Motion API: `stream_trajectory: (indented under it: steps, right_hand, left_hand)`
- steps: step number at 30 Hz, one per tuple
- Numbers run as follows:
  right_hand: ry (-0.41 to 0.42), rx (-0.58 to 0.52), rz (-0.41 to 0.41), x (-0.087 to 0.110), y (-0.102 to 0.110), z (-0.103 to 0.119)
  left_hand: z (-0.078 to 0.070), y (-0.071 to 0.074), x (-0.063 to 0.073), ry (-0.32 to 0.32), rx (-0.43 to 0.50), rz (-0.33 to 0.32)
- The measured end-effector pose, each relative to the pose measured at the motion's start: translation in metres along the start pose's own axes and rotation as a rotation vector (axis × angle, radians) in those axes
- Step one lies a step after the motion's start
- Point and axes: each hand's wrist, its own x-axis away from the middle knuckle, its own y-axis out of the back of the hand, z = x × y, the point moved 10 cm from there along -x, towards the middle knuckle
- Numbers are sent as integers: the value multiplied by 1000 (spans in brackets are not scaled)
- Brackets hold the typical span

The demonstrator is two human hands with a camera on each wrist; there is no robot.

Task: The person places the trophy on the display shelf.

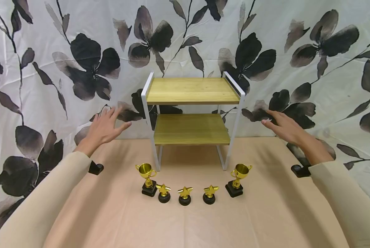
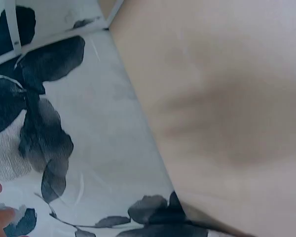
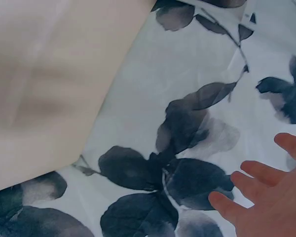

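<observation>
My left hand (image 1: 102, 127) hovers left of a small two-tier shelf (image 1: 188, 129), fingers spread and holding nothing. On the other side, my right hand (image 1: 285, 127) is raised with its fingers extended, also apart from everything. In front of the shelf stand a gold trophy cup (image 1: 148, 177) at the left and a second gold trophy cup (image 1: 238, 177) at the right, both on black square bases. Between them are three small star trophies: a left one (image 1: 164, 193), a middle one (image 1: 185, 195) and a right one (image 1: 209, 194). The right wrist view shows my right fingers (image 3: 259, 173) against the cloth.
The shelf has a wooden top board (image 1: 191, 90), a lower board (image 1: 191, 129) and white side frames. A floral cloth (image 1: 197, 44) hangs right behind it. The table (image 1: 185, 227) has a pale peach covering on which both arms cast shadows.
</observation>
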Motion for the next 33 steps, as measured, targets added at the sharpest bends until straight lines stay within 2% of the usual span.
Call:
stream_trajectory:
  steps: [3, 7, 11, 15, 18, 22, 26, 28, 33]
  right_hand:
    - [14, -25, -12, 8, -3, 5]
    - [45, -69, -42, 20, -9, 15]
    - [79, -161, -45, 34, -23, 23]
    - [115, -326, -32, 49, -42, 24]
    - [179, -470, -46, 57, -57, 24]
    - [263, -641, -58, 67, -78, 26]
    - [287, -745, -27, 77, -99, 24]
    - [304, -780, 0, 81, -110, 23]
    - [339, -816, 57, 87, -132, 21]
  left_hand:
    - [-8, -3, 5, -21, 83, -12]
    - [-21, -14, 16, -47, 301, 11]
    - [-33, -32, 26, -65, 608, 85]
    - [-44, -53, 30, -59, 931, 186]
    - [-50, -65, 33, -40, 1073, 225]
    - [-57, -75, 36, -51, 1189, 265]
    - [-68, -79, 40, -58, 1255, 314]
    - [-72, -79, 41, -49, 1247, 317]
    - [-81, -82, 39, -29, 1146, 329]
